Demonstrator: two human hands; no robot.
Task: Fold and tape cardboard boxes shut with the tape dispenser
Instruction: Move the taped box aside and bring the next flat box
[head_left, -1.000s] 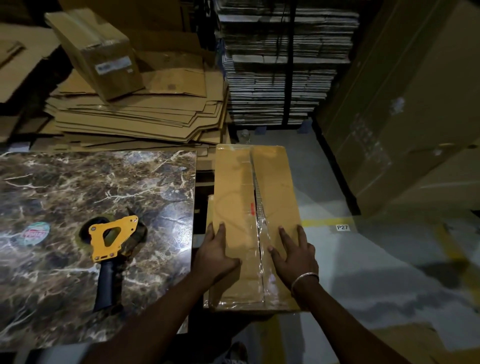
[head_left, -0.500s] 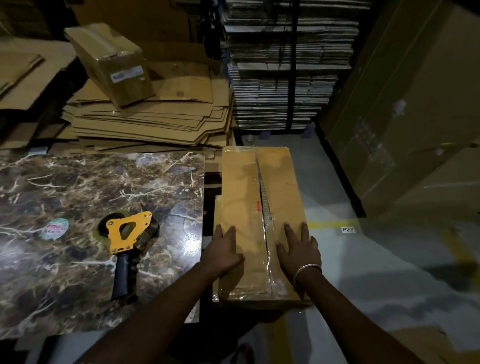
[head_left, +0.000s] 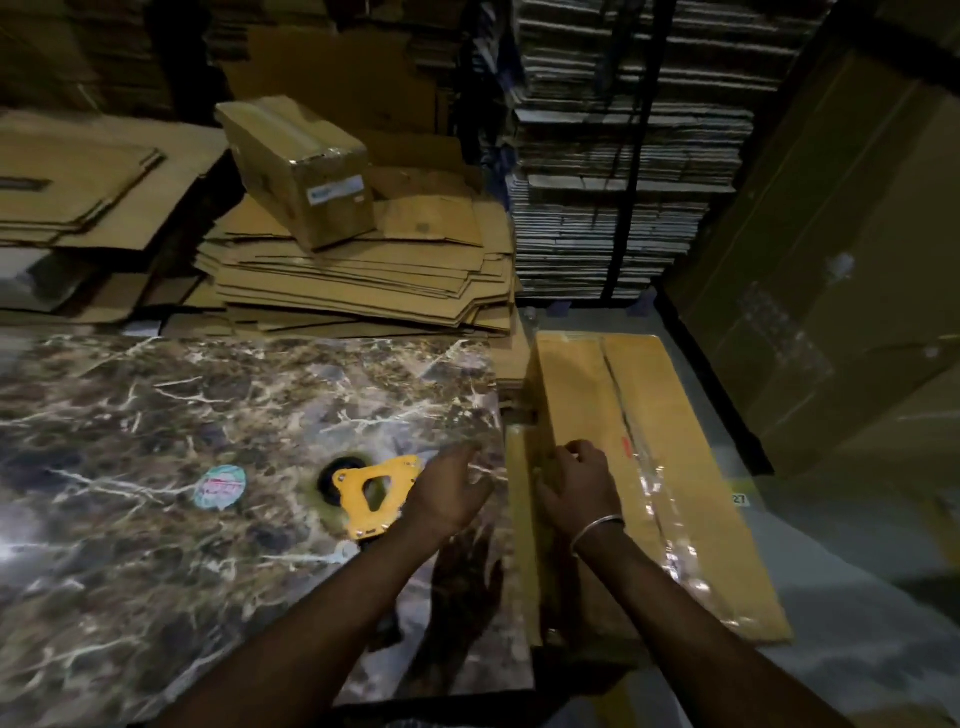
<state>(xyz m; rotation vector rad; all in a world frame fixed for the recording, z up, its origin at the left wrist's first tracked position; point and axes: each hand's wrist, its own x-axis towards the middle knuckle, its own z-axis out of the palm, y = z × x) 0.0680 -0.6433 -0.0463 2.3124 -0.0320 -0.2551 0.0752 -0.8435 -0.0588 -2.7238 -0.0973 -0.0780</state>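
Taped box (head_left: 639, 467) (flaps shut) under right hand (head_left: 576, 486)

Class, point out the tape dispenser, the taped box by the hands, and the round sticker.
tape dispenser (head_left: 376, 493), head view, yellow frame
taped box (head_left: 675, 441), head view, top flap
round sticker (head_left: 219, 486), head view, centre

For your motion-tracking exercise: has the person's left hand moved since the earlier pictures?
Yes. The left hand has left the taped box and gone leftward, over the marble table, beside the tape dispenser.
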